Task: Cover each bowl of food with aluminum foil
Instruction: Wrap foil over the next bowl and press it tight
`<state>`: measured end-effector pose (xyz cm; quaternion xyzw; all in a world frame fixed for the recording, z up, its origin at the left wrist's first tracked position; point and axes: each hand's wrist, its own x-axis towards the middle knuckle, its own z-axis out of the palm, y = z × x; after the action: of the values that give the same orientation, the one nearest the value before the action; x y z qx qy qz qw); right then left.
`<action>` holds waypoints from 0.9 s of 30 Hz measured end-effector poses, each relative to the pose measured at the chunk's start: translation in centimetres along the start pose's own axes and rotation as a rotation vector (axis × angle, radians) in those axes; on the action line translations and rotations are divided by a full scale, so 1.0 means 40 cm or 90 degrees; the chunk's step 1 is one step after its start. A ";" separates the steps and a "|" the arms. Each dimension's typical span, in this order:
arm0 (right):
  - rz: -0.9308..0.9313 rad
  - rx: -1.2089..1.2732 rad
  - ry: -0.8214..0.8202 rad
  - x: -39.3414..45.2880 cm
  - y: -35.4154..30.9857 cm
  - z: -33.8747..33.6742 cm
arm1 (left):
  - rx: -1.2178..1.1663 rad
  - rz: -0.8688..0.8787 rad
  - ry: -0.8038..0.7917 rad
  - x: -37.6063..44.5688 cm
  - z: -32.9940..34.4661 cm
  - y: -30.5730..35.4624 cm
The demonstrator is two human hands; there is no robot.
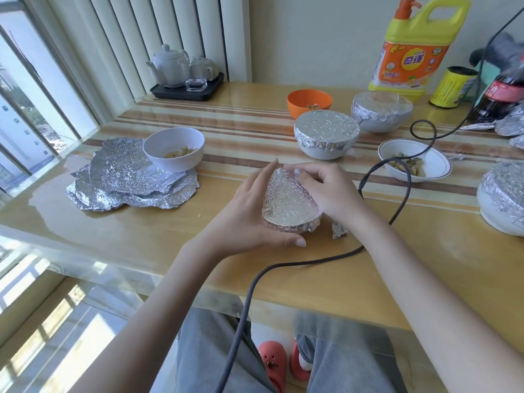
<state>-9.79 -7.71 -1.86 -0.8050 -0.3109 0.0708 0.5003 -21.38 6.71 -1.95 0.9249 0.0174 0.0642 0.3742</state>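
A small bowl topped with aluminum foil [286,204] stands on the table in front of me. My left hand [246,214] cups its left side, thumb curled along the near rim. My right hand [326,191] curls over its right side, fingertips pressing the foil at the far edge. A stack of loose foil sheets [127,180] lies to the left with an uncovered white bowl of food [173,148] on it. An orange bowl [309,102] and a shallow white dish [416,163] hold food, uncovered. Foil-covered bowls sit at the back [326,134], [381,110] and at the right edge [502,199].
A dark cable [397,177] loops across the table past my right wrist and hangs over the near edge. A yellow detergent jug [416,43], a yellow can [452,86] and a cola bottle [502,95] stand at the back right. A tea set on a black tray [184,72] sits by the window.
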 end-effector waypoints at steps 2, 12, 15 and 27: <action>0.014 0.046 0.022 0.004 0.002 0.002 | -0.018 -0.002 -0.005 -0.002 -0.003 0.003; 0.050 0.021 0.079 0.038 -0.017 0.016 | -0.072 -0.020 -0.001 0.014 -0.013 -0.001; 0.072 0.023 0.076 0.047 -0.021 0.022 | -0.084 -0.017 0.000 0.017 -0.012 -0.001; 0.213 0.117 0.062 0.061 -0.044 0.029 | -0.274 -0.034 0.004 0.028 -0.006 -0.021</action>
<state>-9.10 -4.91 -0.46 -0.7988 -0.1400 0.1420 0.5676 -20.29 7.58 -2.22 0.8229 0.0290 0.0598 0.5643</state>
